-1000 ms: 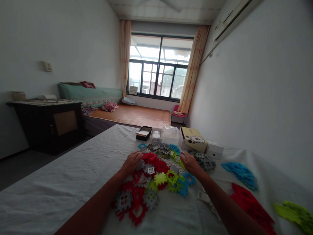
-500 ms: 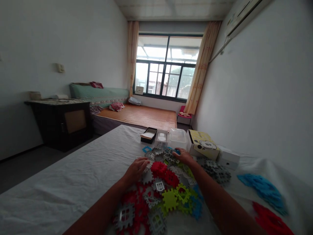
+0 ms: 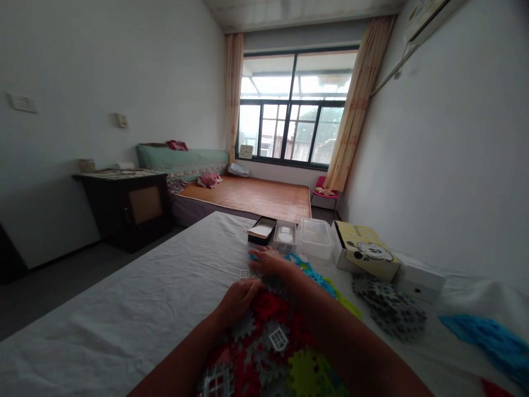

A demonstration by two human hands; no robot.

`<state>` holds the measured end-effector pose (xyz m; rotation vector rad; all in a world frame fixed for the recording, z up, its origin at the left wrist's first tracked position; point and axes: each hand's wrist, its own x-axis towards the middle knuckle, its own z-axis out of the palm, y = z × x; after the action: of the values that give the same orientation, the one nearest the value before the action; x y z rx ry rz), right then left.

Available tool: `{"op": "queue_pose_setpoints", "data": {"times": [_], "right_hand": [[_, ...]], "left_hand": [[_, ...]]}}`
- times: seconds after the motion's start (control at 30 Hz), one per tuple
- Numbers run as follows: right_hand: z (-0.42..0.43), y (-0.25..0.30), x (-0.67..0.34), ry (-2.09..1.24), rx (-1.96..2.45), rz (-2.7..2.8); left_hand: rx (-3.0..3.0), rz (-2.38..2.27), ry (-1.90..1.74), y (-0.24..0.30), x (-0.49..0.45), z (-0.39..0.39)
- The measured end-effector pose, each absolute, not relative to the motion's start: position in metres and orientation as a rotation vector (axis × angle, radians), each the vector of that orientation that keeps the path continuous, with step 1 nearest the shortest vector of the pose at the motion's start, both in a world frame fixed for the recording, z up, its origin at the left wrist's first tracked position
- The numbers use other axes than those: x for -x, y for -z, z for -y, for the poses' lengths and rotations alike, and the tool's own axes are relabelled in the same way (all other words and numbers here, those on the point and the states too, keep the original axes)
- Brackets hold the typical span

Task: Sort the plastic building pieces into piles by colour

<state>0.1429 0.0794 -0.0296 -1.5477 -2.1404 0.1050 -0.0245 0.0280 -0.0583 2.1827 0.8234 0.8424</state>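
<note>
My right hand [image 3: 270, 261] reaches over the far left part of a pile of toothed plastic building pieces, its fingers apart. A bit of a blue piece [image 3: 253, 257] shows at its fingertips. Just nearer lies my left hand [image 3: 241, 301], fingers bent and pressed together at the pile's left edge; what they hold, if anything, is hidden. Red pieces [image 3: 268, 306] and a white window-shaped piece [image 3: 279, 339] lie beside it. Green pieces [image 3: 303, 372] are closer to me. More blue pieces [image 3: 309, 270] show beyond my right forearm. Another small white lattice piece [image 3: 244, 273] lies left of my right hand.
Along the table's far edge stand a black box [image 3: 262, 230], a small white box [image 3: 285, 236], a clear plastic tub [image 3: 314, 237] and a yellow cartoon box [image 3: 366, 248]. Grey pieces [image 3: 388, 306] and blue pieces [image 3: 487, 342] form separate piles on the right.
My right hand has moved left across the pile, from one blue piece to another near the far left. My left hand stays at the pile's left edge. The view has turned slightly left.
</note>
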Motion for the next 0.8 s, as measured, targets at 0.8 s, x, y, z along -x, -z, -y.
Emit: {"op": "queue_pose_setpoints", "data": {"times": [0.8], "right_hand": [[0.128, 0.026, -0.082, 0.162, 1.130, 2.686]], "left_hand": [[-1.612, -0.695, -0.786, 0.064, 0.030, -0.036]]}}
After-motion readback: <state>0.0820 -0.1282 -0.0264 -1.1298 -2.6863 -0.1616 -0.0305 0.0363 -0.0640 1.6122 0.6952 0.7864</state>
